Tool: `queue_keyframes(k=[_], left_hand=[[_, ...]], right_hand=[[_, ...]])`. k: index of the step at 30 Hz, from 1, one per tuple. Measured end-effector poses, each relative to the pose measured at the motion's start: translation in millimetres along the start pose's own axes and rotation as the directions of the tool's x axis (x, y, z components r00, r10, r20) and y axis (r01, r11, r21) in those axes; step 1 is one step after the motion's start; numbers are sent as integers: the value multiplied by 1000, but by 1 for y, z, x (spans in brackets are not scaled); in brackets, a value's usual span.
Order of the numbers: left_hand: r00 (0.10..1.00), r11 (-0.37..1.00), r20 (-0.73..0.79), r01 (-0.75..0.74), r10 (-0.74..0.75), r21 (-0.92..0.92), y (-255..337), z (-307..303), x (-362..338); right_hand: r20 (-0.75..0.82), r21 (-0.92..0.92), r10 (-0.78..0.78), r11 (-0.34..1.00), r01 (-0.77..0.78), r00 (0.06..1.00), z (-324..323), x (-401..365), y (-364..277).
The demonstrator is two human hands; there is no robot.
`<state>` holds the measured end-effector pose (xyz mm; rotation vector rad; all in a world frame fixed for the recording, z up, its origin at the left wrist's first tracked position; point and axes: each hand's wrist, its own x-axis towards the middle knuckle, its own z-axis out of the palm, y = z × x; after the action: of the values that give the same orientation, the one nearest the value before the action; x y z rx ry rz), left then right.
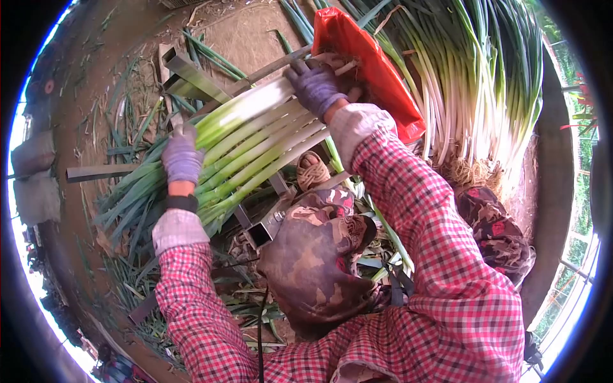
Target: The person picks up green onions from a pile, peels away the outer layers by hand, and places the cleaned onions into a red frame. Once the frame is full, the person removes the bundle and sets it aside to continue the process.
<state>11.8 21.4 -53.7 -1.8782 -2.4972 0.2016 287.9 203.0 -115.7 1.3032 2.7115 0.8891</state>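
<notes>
Several leeks point(252, 143) lie side by side across a metal frame point(185, 70), white ends to the upper right and green leaves to the lower left. My left hand point(183, 156), in a purple glove, is closed on the leeks where the leaves begin; its fingertips are partly hidden. My right hand point(314, 86), gloved too, curls over the white stalks near the root end. Beside it is a red plastic sheet or bag point(367, 70) that partly covers the root ends.
A large pile of leeks point(476, 83) lies at the right, roots toward me. Loose leaves point(128, 121) litter the ground at the left. Square metal tubes point(258, 235) of the frame stick out near my knee point(313, 268). A shoe point(311, 171) shows below the leeks.
</notes>
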Motion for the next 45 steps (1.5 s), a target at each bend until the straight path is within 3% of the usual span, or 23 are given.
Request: queue_keyframes(k=[2,4,5,6,8,11,13,15,17,19,22,24,25,26,27,28,30,31,32,35,38,43,45], left_hand=[[999,999,-45,-18,20,27,-3,7,13],[995,998,-71,-67,67,7,-20,39,18],[993,996,-80,-91,89,-23,-44,76,16],[990,994,-97,-103,100,-33,-36,66,10],[984,990,-130,-130,122,-51,-19,43,-1],[980,971,-123,-132,159,198,-23,62,8],[972,923,-128,-140,197,360,-31,76,20],[968,880,-123,-143,220,452,-42,87,26],[990,958,-37,-123,136,258,-20,38,23],[992,993,121,10,-25,122,14,-6,11],[921,989,379,29,-83,148,60,-61,-3],[933,997,352,-67,76,-37,50,-64,1],[931,985,330,-122,157,-125,47,-70,5],[952,913,224,-110,211,-392,52,-84,3],[966,771,111,-113,231,-627,55,-101,0],[953,753,16,-228,302,-618,75,-136,-8],[920,704,-176,-383,351,-598,149,-215,-45],[902,684,-268,-431,337,-589,196,-246,-70],[872,663,-327,-490,365,-566,234,-267,-92],[739,532,-411,-672,534,-515,319,-279,-131],[659,389,-381,-718,649,-578,389,-272,-143],[595,381,-134,-655,793,-652,417,-189,-115],[503,390,33,-623,863,-678,432,-180,-119]], right_hand=[[-73,171,29,985,-16,997,0,2,-3],[-134,549,145,834,-48,980,-22,0,4],[-197,578,213,814,-62,957,-6,-5,-5],[-258,602,282,795,-75,924,14,-11,-9],[-259,692,151,718,74,954,-28,-35,9],[-170,794,152,607,44,974,-34,-30,13],[-119,677,171,735,-46,978,-19,-19,8],[-98,659,189,748,-78,977,-20,-15,7],[-105,657,206,749,-88,973,-28,-15,9],[-133,672,223,737,-77,966,-44,-26,15],[-172,751,210,661,-10,963,-72,-67,38],[-127,925,77,368,91,989,-62,-97,25],[-89,949,4,303,83,996,-96,-129,59],[-50,971,-74,229,66,996,-134,-178,99],[-78,991,20,112,75,997,-128,-212,107],[-98,995,112,-7,100,989,-115,-243,109],[120,983,179,-162,-91,976,-89,-300,131],[336,939,214,-148,-310,917,-69,-324,140],[453,877,231,57,-477,861,-47,-344,153],[608,725,412,61,-686,679,18,-388,162],[635,643,494,87,-761,594,55,-409,160],[745,613,271,82,-786,609,67,-393,135],[735,654,224,14,-756,640,68,-367,119]])
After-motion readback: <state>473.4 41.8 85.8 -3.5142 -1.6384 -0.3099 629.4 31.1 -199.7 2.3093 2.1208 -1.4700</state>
